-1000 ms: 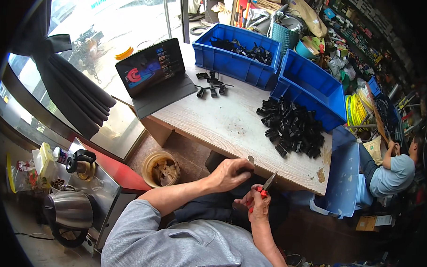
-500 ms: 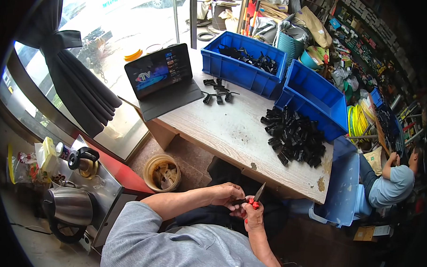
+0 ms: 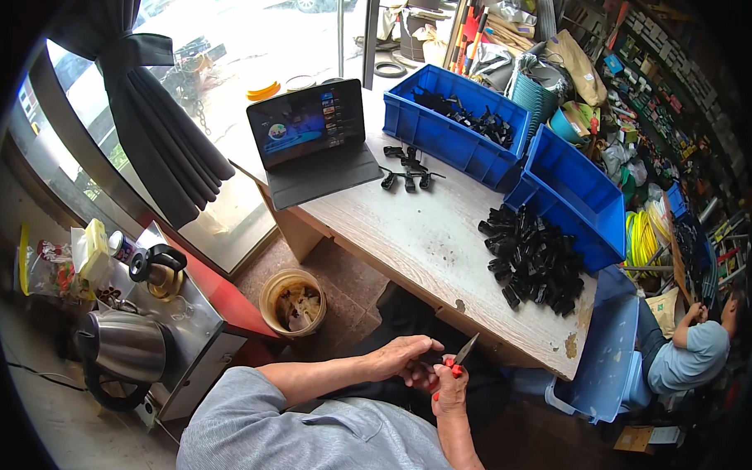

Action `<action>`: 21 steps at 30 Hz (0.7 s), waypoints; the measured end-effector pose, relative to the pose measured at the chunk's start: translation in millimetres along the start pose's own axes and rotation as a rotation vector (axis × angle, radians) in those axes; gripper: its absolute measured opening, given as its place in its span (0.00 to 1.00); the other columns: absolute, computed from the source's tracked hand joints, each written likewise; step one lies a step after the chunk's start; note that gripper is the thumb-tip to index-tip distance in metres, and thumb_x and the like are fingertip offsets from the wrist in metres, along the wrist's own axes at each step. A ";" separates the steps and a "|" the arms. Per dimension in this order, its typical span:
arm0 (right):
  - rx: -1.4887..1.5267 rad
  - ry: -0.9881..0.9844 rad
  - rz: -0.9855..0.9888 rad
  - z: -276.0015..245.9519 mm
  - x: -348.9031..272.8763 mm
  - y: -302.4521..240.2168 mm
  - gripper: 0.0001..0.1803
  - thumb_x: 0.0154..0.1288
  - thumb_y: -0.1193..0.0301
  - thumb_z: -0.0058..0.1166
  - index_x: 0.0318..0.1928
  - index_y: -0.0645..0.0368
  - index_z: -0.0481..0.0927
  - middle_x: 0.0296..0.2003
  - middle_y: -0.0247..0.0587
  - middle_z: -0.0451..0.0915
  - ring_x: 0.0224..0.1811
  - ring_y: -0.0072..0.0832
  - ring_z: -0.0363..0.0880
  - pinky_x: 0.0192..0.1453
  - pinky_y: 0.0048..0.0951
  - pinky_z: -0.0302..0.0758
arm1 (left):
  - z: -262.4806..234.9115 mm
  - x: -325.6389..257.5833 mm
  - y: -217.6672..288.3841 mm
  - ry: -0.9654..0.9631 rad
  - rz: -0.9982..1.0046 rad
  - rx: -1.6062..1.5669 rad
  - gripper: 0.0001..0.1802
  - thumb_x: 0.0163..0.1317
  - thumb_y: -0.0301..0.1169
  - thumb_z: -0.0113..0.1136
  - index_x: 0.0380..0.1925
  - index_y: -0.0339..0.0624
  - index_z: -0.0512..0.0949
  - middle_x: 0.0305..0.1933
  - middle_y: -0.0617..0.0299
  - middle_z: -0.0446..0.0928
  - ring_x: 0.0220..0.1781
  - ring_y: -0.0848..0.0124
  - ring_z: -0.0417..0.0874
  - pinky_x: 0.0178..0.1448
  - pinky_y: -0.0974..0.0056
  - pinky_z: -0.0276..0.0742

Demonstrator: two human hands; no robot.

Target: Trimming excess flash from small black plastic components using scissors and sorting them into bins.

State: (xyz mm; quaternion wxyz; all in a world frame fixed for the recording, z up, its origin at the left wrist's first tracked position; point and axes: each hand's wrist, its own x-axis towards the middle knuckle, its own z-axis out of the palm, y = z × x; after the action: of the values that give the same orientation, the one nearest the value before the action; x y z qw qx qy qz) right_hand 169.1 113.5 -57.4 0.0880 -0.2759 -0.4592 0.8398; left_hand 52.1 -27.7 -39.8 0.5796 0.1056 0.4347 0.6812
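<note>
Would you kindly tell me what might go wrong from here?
The left hand is close to the red-handled tool in the right hand, so a slip of the grip could pinch or jab the fingers. Also, the loose heap of black parts spreads near the right edge of the table; a bump might knock some off.

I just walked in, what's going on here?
A person has both hands just off the near edge of a table. The right hand grips a red-handled tool, its pointed tip outward; the left hand is close beside it, its contents unclear. A heap of black parts lies on the table by two blue bins, one holding more black pieces.
</note>
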 end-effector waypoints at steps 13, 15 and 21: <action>-0.037 -0.033 0.074 8.1 -4.8 -3.3 0.03 0.57 0.74 0.48 0.32 0.59 0.73 0.24 0.36 0.72 0.22 0.27 0.75 0.31 0.43 0.87 | -2.7 17.7 -28.5 0.102 0.113 0.116 0.18 0.72 0.35 0.55 0.55 0.35 0.79 0.32 0.61 0.83 0.31 0.78 0.81 0.33 0.73 0.77; -0.032 -0.012 0.088 8.5 -5.0 -2.7 0.02 0.57 0.75 0.48 0.31 0.59 0.73 0.24 0.35 0.72 0.21 0.23 0.73 0.31 0.40 0.87 | 1.4 17.8 -30.9 0.125 0.117 0.083 0.18 0.71 0.34 0.55 0.53 0.34 0.79 0.31 0.60 0.82 0.31 0.77 0.82 0.35 0.72 0.78; -0.045 0.030 0.101 14.6 -7.4 -5.5 0.01 0.58 0.75 0.49 0.30 0.58 0.73 0.23 0.34 0.72 0.20 0.22 0.70 0.26 0.37 0.84 | 15.6 11.8 -14.2 0.220 0.015 -0.036 0.13 0.67 0.34 0.60 0.43 0.34 0.81 0.28 0.60 0.80 0.27 0.75 0.81 0.30 0.72 0.75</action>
State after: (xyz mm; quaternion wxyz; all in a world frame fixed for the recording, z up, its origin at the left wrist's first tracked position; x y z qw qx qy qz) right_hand 166.7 103.0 -43.9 0.0461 -0.3131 -0.4621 0.8284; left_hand 68.5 -10.7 -44.8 0.5249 0.0230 0.4827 0.7007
